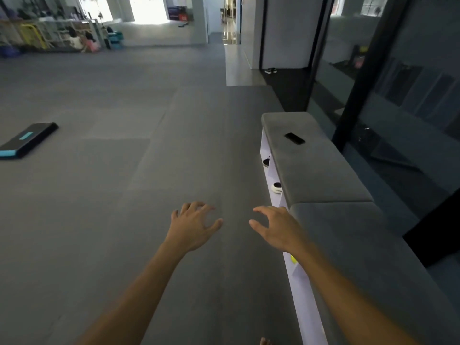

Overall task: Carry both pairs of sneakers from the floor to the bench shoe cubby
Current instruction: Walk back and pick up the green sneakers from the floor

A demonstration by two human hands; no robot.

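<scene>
While empty, both hands (194, 226) beside bench (331, 175).

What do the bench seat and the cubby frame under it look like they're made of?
The grey cushioned bench seat looks like matte, suede-like fabric, with soft rounded edges and a seam between pads. The white cubby frame looks like smooth painted or laminated board; which one is unclear.

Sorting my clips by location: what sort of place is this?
Probably a gym or fitness studio: grey matted floor, an aerobic step platform, and a cushioned bench with shoe cubbies.
</scene>
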